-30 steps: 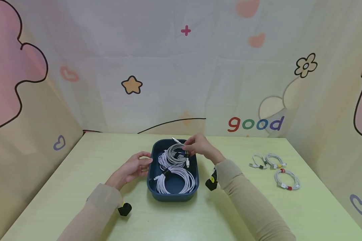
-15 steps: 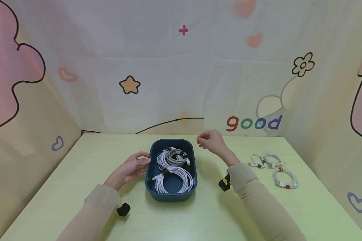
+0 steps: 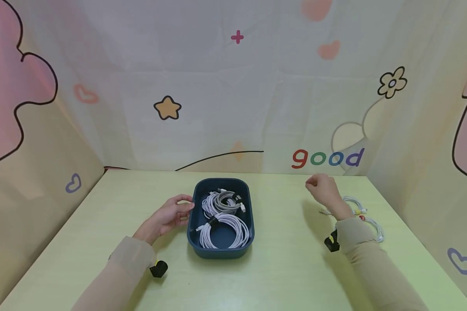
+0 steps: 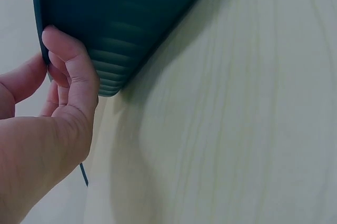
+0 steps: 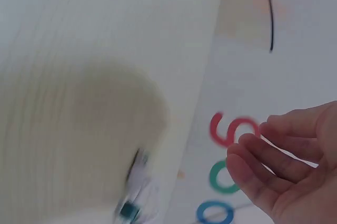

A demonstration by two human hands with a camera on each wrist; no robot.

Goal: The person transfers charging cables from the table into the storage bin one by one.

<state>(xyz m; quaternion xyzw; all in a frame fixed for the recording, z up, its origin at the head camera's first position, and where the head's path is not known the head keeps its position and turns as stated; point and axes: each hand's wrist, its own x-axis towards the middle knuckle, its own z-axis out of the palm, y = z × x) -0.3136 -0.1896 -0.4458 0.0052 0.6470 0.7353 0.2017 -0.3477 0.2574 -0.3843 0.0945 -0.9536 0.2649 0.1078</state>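
Note:
A dark blue plastic bin (image 3: 221, 253) stands mid-table. My left hand (image 3: 170, 218) holds its left rim; the left wrist view has the thumb and curled fingers (image 4: 79, 71) at the rim edge. Inside lie coiled white charging cables: a large coil (image 3: 243, 231) with a black strap at the front and overlapping coils (image 3: 214, 205) behind. My right hand (image 3: 327, 192) is in the air to the right, holding nothing, its fingers loosely bent. Beneath and beyond it are more coiled cables, one with a yellow tie (image 3: 354, 199) and one with red ties (image 3: 378, 229), partly hidden by the arm.
A pale wood-grain table (image 3: 280, 268) carries everything. A printed cloth backdrop (image 3: 210, 129) closes off its back and sides. In the right wrist view, a blurred cable connector (image 5: 138, 174) lies near the table's back edge.
The right hand has let go of a cable coil in the bin and travelled right, towards the cables on the table. The left hand has stayed at the bin's rim.

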